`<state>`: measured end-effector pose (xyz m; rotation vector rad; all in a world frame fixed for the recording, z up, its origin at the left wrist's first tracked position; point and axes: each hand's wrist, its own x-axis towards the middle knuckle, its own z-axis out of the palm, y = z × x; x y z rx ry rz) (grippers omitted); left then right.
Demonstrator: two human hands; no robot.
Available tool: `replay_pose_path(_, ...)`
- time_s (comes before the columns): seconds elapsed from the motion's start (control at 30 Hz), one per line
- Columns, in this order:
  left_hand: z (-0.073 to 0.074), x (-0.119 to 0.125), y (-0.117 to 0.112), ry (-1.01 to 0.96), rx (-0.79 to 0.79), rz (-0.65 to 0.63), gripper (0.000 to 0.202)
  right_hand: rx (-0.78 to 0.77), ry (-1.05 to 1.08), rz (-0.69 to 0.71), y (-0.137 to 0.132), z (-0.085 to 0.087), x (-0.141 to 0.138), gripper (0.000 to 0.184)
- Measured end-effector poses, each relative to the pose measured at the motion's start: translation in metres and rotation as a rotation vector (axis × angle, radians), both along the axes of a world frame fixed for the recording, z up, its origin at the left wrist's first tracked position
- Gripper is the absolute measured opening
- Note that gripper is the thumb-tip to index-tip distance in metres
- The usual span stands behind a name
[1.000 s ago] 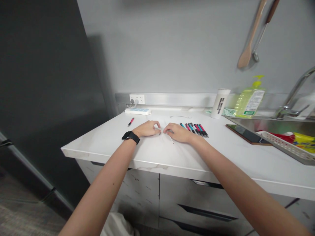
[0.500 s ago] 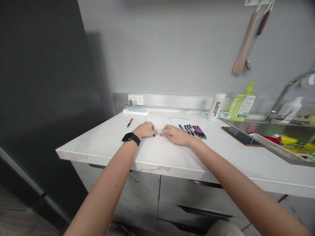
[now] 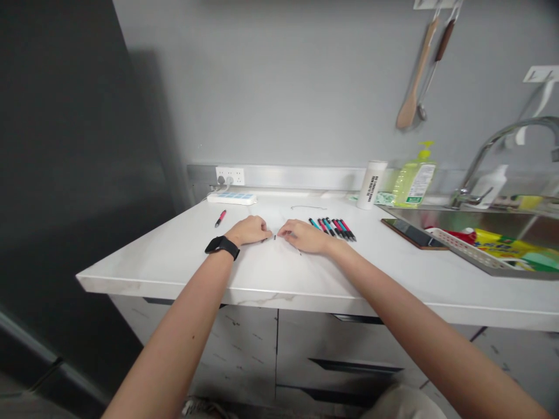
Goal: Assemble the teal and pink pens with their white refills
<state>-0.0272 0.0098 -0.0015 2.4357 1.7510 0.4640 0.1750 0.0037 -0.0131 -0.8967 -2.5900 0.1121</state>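
Note:
Both hands rest on the white countertop (image 3: 279, 279), close together. My left hand (image 3: 250, 230), with a black watch (image 3: 222, 245) on its wrist, is curled and pinches a small dark pen part (image 3: 274, 237) at its fingertips. My right hand (image 3: 303, 237) is also curled, its fingertips pinched near the same small piece, and a thin white refill (image 3: 299, 251) pokes out beneath it. Just right of that hand lies a row of several pens (image 3: 332, 227) in pink, teal and black. A single pink pen (image 3: 220, 218) lies apart to the left.
A white power strip (image 3: 231, 198) lies by the wall sockets. A white canister (image 3: 371, 185) and a green soap bottle (image 3: 413, 181) stand at the back. To the right are a dark tablet (image 3: 413, 233), a sink with a white rack (image 3: 467, 250) and a tap (image 3: 493, 157). Utensils (image 3: 417, 75) hang on the wall.
The camera has pulled back and turned right, showing more of the sink. Both hands stay pinched together at the same spot on the counter.

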Motion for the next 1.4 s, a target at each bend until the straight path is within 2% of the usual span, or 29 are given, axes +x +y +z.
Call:
replay_pose_path(0.17, 0.001, 0.002, 0.001, 0.017, 0.007, -0.006, 0.024, 0.042, 0.050, -0.255, 0.008, -0.002, 0.007, 0.031)
replay_pose_path(0.3, 0.003, 0.004, 0.001, 0.054, 0.054, -0.025, 0.023, 0.013, 0.042, -0.456, 0.010, -0.001, 0.011, 0.031)
replay_pose_path(0.47, 0.007, 0.011, -0.006, 0.032, 0.020, -0.195, 0.027, -0.043, 0.063, -0.551, 0.010, 0.001, 0.014, 0.030)
replay_pose_path(0.6, 0.009, 0.017, -0.010, 0.080, 0.003, -0.268, 0.027, -0.075, 0.079, -0.553, 0.014, 0.000, 0.017, 0.028)
replay_pose_path(1.2, 0.011, 0.024, -0.012, 0.079, -0.025, -0.290, 0.028, -0.175, 0.020, -0.481, 0.012, 0.002, 0.019, 0.029)
replay_pose_path(1.4, 0.010, 0.021, -0.010, 0.023, 0.064, -0.197, 0.021, -0.186, -0.016, -0.490, 0.017, -0.004, 0.020, 0.025)
